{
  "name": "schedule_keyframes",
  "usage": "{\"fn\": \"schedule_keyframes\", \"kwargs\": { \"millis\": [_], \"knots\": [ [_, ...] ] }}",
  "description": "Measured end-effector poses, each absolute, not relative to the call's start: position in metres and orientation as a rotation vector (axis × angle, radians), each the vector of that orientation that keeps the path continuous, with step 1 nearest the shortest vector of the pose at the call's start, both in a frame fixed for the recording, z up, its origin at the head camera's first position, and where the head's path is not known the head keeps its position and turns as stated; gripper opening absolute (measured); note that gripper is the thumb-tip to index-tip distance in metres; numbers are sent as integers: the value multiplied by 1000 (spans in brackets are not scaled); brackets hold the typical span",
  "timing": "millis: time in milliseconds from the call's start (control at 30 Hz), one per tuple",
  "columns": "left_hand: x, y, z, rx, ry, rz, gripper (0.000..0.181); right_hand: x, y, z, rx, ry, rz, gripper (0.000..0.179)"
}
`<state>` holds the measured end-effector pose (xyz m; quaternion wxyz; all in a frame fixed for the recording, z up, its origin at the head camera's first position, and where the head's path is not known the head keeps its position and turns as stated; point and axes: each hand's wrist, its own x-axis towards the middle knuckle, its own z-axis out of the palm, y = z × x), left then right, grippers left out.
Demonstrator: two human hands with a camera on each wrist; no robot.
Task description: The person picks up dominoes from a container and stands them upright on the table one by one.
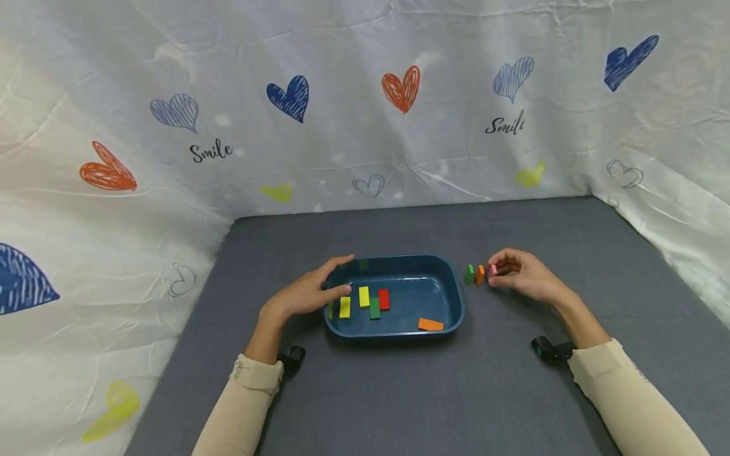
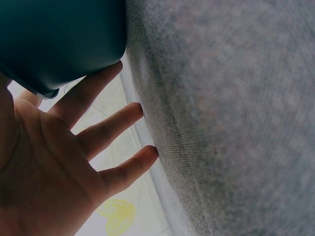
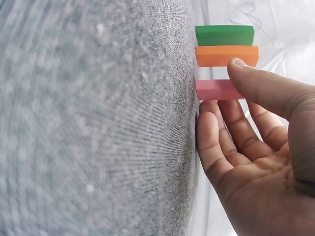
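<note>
A dark blue tray lies on the table with small coloured blocks inside. My left hand rests at its left end, thumb over the rim and fingers spread along the outside. In the left wrist view, those fingers are extended, one touching the tray wall. To the right of the tray, my right hand pinches a pink block standing on end, thumb above and fingers below it in the right wrist view. An orange block and a green block stand upright beside it in a row.
Inside the tray are two yellow blocks, one a yellow block near the middle left, plus a red block, a green block and an orange block. A grey cloth covers the table; a heart-printed curtain hangs behind.
</note>
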<state>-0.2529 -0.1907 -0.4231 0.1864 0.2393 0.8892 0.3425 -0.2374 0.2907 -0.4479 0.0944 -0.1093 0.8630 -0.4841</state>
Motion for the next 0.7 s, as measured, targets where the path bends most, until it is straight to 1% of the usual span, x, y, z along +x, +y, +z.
{"fn": "schedule_keyframes", "kwargs": {
  "millis": [500, 700],
  "knots": [
    [-253, -190, -424, 645, 2513, 956, 71, -234, 286, -436, -311, 2645, -1365, 53],
    [-254, -190, -424, 651, 2518, 945, 72, -229, 272, -422, -419, 2872, -1306, 48]
  ]
}}
